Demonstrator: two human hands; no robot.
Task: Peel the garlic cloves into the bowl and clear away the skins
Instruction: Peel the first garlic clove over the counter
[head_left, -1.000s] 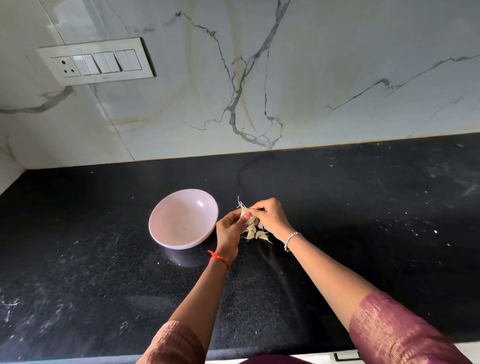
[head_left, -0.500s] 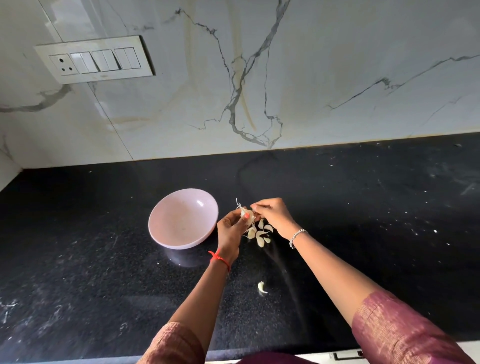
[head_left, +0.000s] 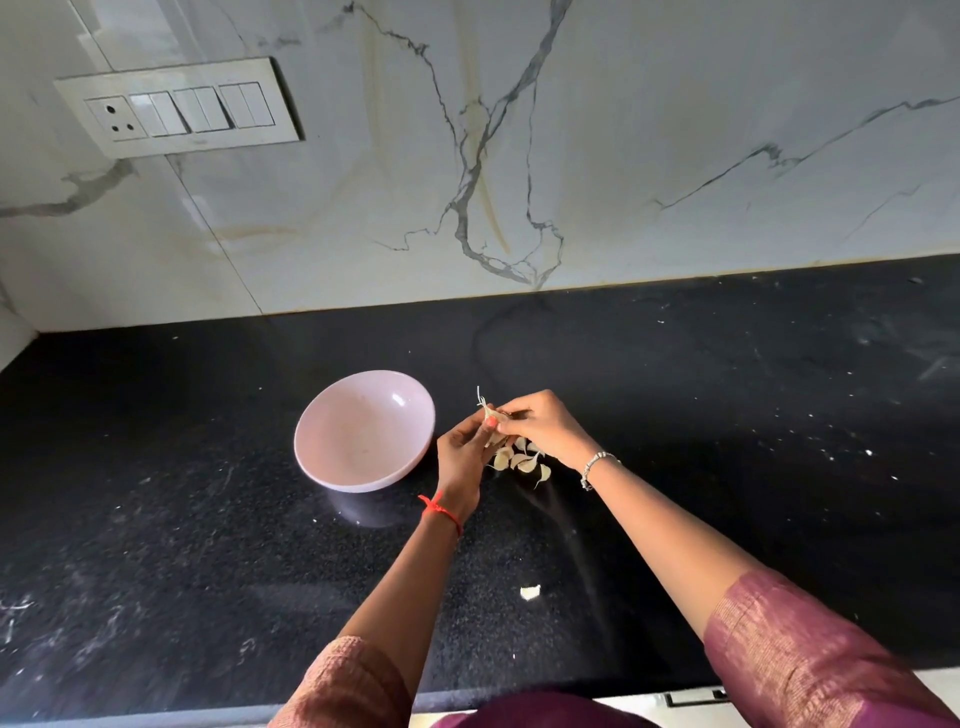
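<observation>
Black speckled stone makes the counter, and on it stands one pale pink bowl, its smooth inside bare to the bottom. Just right of the bowl two hands meet above the stone: the left hand and the right hand both pinch one piece of garlic between curled fingertips, its wispy roots pointing up. Beneath them, right of the bowl, at least four loose cloves lie huddled, partly hidden. One more pale scrap lies alone, right of the bowl and nearer the person; clove or skin, I cannot tell
</observation>
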